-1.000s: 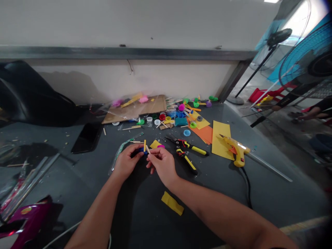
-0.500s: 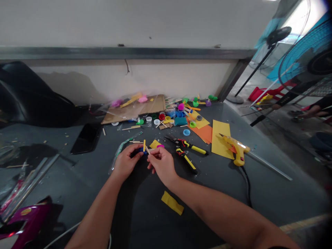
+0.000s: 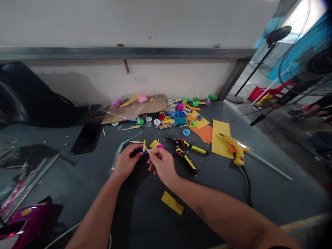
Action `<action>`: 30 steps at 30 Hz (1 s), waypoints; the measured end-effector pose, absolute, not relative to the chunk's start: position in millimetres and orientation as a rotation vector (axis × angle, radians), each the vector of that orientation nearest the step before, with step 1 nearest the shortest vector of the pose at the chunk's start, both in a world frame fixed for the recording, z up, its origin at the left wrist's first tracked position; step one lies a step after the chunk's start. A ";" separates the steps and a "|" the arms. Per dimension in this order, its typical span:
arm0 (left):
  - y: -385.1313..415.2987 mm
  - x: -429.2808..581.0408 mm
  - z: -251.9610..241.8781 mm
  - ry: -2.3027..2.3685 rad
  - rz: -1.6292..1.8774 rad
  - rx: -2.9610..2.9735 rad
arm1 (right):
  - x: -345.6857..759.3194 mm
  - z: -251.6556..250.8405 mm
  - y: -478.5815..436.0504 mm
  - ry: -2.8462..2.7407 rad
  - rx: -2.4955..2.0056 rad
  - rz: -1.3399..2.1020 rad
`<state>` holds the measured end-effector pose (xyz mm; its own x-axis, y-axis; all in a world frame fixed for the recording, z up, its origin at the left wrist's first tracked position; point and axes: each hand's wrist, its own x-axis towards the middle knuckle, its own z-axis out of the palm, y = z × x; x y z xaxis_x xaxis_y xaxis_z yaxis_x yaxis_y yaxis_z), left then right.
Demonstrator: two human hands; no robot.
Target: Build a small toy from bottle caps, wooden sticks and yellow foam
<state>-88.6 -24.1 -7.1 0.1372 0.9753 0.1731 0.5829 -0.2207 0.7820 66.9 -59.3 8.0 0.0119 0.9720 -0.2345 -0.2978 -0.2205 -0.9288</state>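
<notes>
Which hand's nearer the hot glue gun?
Right. The right hand is left of the hot glue gun; the left hand is farther left, on the right hand's far side from the gun.

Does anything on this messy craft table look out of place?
A yellow paper scrap looks stray: it lies alone on the dark tabletop, near the right forearm and apart from the other craft materials.

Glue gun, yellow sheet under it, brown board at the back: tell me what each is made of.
The glue gun looks like moulded plastic: glossy yellow, smooth curved shell. The yellow sheet seems matte card or stiff paper, flat with clean edges. The brown board looks like plain cardboard, dull.
</notes>
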 end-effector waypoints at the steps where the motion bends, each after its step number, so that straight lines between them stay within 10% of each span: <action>1: -24.2 -88.3 -6.7 1.496 0.933 1.872 | 67.2 7.7 -59.1 -0.820 -1.153 1.479; 30: -23.5 -88.2 -7.9 1.490 0.955 1.863 | 66.2 7.9 -58.1 -0.883 -1.171 1.524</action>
<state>-88.2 -23.5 -7.9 0.1264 0.9752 0.1818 0.5728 -0.2214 0.7892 66.2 -58.1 7.9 -0.0524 0.9672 -0.2485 -0.2656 -0.2534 -0.9302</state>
